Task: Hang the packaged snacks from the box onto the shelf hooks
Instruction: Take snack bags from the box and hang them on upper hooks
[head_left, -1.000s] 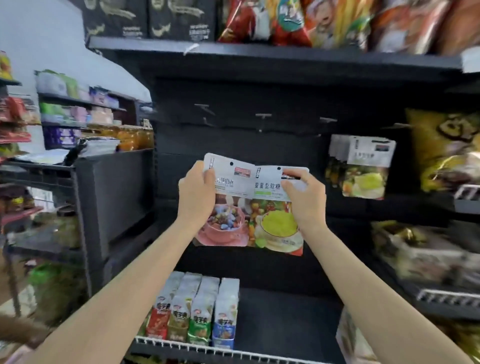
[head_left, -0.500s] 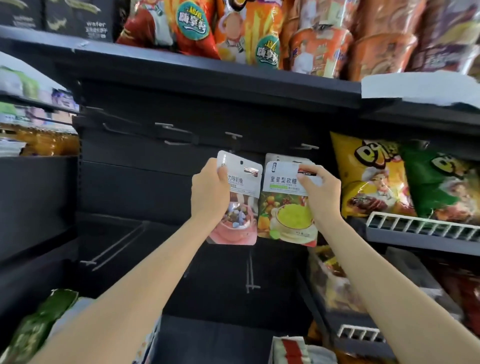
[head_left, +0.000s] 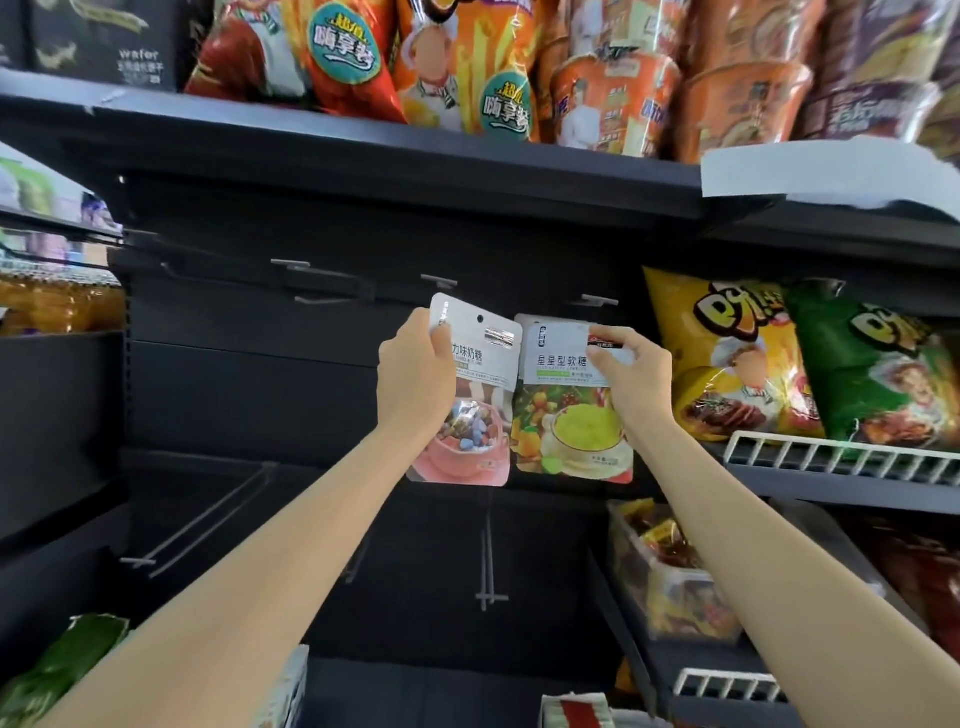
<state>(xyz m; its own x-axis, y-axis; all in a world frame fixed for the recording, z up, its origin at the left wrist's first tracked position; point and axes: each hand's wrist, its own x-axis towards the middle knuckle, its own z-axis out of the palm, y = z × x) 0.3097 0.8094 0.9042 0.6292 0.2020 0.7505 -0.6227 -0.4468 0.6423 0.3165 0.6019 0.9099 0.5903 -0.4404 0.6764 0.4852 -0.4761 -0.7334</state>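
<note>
While both packets ride up toward the black back panel, the left hand (head_left: 415, 379) grips the pink candy pouch (head_left: 470, 395) by its left edge, fingers curled round the white header, and the right hand (head_left: 636, 379) pinches the green candy pouch (head_left: 566, 415) at its upper right corner. Both pouches sit just below the row of shelf hooks (head_left: 439, 281), side by side, edges nearly touching. Only the pink pouch's punched hole shows clearly, tilted off level. Doing this well likely means squaring one header at a time, lining the hole up with a hook tip, then pushing straight back. Threading both at once risks a miss or a torn hole
</note>
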